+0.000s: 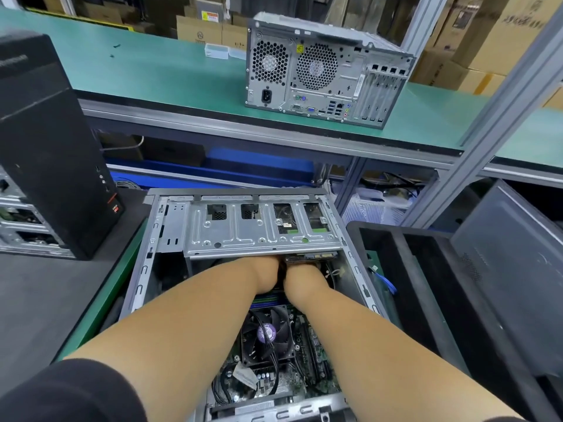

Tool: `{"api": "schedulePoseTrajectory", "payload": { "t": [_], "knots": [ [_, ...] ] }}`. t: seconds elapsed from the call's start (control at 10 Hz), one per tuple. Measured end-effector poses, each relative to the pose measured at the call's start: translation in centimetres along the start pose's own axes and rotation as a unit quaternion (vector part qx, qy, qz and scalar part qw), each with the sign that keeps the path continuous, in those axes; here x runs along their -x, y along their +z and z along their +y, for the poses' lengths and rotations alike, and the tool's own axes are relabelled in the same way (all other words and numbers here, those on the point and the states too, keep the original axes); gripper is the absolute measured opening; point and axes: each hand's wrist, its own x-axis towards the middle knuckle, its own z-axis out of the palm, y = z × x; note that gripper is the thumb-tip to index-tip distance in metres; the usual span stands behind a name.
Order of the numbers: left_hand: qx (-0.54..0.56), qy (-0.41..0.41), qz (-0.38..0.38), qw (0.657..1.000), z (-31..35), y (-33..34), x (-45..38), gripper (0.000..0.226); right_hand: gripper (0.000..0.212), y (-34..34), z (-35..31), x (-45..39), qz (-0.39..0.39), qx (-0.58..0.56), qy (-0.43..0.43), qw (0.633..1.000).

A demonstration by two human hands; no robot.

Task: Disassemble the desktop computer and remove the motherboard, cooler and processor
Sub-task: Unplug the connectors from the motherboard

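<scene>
An open desktop case [143,269] lies on its side in front of me. Inside it sits the green motherboard [283,385] with a black cooler fan [268,333] on top. Both my forearms reach into the case. My left hand [268,269] and my right hand [301,274] go side by side under the silver drive cage [259,229], next to a drive [307,256] at the cage's lower edge. Their fingers are hidden under the cage, and what they touch cannot be seen.
A black tower [45,141] stands at the left. A black bin [426,284] with a grey panel [511,269] leaning in it is at the right. Another grey computer case [323,74] stands on the green upper shelf [152,71]. Cardboard boxes fill the background.
</scene>
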Motion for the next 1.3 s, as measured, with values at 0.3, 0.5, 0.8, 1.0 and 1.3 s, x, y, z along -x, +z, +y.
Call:
{"api": "schedulePoseTrajectory", "payload": {
  "t": [0.3,0.5,0.8,1.0,1.3],
  "knots": [
    [-0.046,-0.046,-0.105,0.992,0.5,-1.6,4.0,0.058,0.031,-1.3,0.5,1.8,-0.032,-0.062,0.067,0.995],
    [-0.135,-0.072,-0.106,0.983,-1.7,-1.8,6.5,0.055,0.037,-1.6,0.9,3.8,-0.069,-0.069,0.092,0.991],
    [0.0,-0.069,-0.102,0.992,-3.5,-2.5,6.7,0.052,0.05,-0.9,1.4,3.5,-0.047,-0.113,0.085,0.989],
    [0.026,-0.07,-0.113,0.991,-3.2,-2.7,6.4,0.049,0.056,-0.7,0.2,2.9,-0.029,-0.129,0.06,0.989],
    [0.006,-0.062,-0.114,0.992,-4.3,-2.0,4.0,0.048,0.045,-0.7,0.6,1.6,0.013,-0.218,0.094,0.971]
  ]
}}
